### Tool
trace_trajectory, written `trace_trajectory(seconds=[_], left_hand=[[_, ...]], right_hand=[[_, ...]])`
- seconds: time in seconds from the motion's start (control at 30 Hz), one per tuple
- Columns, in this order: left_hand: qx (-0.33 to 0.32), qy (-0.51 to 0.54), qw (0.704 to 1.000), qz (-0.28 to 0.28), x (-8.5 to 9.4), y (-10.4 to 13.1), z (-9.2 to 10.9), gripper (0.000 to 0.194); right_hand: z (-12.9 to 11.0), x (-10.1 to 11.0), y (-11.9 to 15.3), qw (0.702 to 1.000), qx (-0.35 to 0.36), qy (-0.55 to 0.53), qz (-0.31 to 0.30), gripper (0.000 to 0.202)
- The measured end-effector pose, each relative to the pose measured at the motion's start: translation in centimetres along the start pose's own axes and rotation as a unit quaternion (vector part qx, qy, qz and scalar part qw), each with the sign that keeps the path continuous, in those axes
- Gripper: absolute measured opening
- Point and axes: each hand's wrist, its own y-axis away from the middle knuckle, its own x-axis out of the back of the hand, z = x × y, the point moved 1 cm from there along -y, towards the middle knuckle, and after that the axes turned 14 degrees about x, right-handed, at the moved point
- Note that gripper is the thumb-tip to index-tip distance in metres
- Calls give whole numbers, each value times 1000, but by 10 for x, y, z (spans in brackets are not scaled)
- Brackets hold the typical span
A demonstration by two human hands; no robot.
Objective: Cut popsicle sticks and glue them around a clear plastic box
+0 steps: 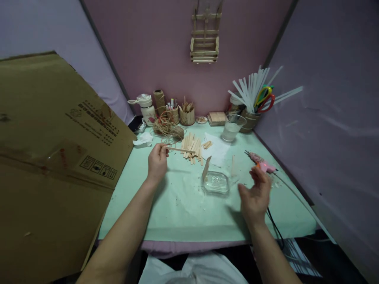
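Observation:
My left hand [158,161] pinches one end of a wooden craft stick [181,149], which points right above the table. Just beyond it lies a loose pile of craft sticks [192,144]. My right hand [256,195] hovers over the right side of the table, thumb and curled fingers apart, with nothing visible between them. Past its fingertips rests a pink hot glue gun [266,166], partly hidden by the hand. Between my hands sits a clear plastic container [216,182], with a small wooden piece [206,167] standing tilted at its left edge.
A large cardboard sheet [59,138] leans along the left side. At the back stand a bottle [147,110], tangled twine [166,128], a stick holder [187,116], a plastic cup [231,128] and a pot with white strips and scissors [250,118]. A cord [296,195] runs off the right edge.

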Motion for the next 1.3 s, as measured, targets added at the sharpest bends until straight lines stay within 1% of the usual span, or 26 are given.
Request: trace_trajectory(seconds=[0.03, 0.07, 0.1, 0.13, 0.17, 0.2, 0.23, 0.3, 0.4, 0.47, 0.57, 0.63, 0.7, 0.77, 0.83, 0.9, 0.97, 1.03, 1.1, 1.13, 1.2, 1.23, 1.3], left_hand=[[21, 34, 999, -37, 4, 10, 1, 17], [39, 62, 994, -76, 6, 20, 2, 17], [59, 85, 988, -113, 6, 30, 2, 18], [83, 103, 981, -145, 5, 38, 2, 19], [107, 114, 973, -173, 3, 46, 2, 20], [130, 119, 965, -196, 0, 52, 2, 21], [149, 119, 958, -215, -3, 56, 1, 23], [169, 108, 950, -240, -7, 61, 1, 24], [166, 93, 948, -255, -9, 62, 2, 24], [156, 91, 949, -259, -9, 63, 4, 23], [153, 110, 945, -268, -9, 65, 6, 22], [182, 150, 931, -280, -9, 68, 8, 25], [243, 217, 900, -290, -11, 72, 8, 30], [313, 284, 858, -293, -15, 78, 7, 35], [366, 335, 818, -293, -19, 86, 5, 39], [400, 365, 789, -291, -23, 94, 4, 40], [419, 380, 773, -288, -27, 100, 2, 39], [422, 380, 771, -288, -29, 104, 1, 37], [416, 375, 779, -283, -29, 104, 0, 37], [412, 372, 784, -279, -29, 104, -1, 37], [400, 368, 794, -271, -28, 103, -1, 38], [393, 366, 799, -269, -28, 102, -2, 38], [383, 362, 805, -272, -28, 102, -3, 36]], right_hand=[[-11, 3, -2, 999, 24, -3, 26, 46], [-24, 4, -3, 998, 50, -8, 26, 32], [-36, 4, -4, 997, 69, -27, -18, 21], [-48, 1, -4, 991, 71, -48, -105, 18], [-58, -3, -3, 982, 62, -56, -171, 18], [-65, -7, -2, 977, 39, -54, -200, 18], [-69, -11, -1, 975, 8, -57, -217, 17], [-70, -20, 3, 973, -63, -62, -212, 16], [-62, -29, 9, 968, -149, -78, -186, 18], [-59, -30, 10, 965, -173, -85, -177, 19], [-59, -27, 11, 964, -175, -77, -186, 14], [-61, -23, 10, 966, -158, -65, -192, 13], [-63, -20, 11, 973, -122, -51, -189, 12], [-65, -16, 12, 980, -67, -35, -185, 11], [-65, -12, 16, 982, 0, -22, -189, 11], [-65, -10, 22, 977, 61, -17, -204, 13], [-65, -8, 28, 970, 99, -18, -221, 17], [-65, -4, 31, 963, 104, -25, -246, 18], [-62, 3, 30, 964, 65, -19, -255, 11], [-59, 9, 26, 969, 35, -4, -244, 9], [-45, 25, 12, 982, -28, 56, -179, 17], [-35, 34, 1, 984, -47, 86, -146, 21], [-9, 50, -24, 978, -100, 151, -107, 28]])
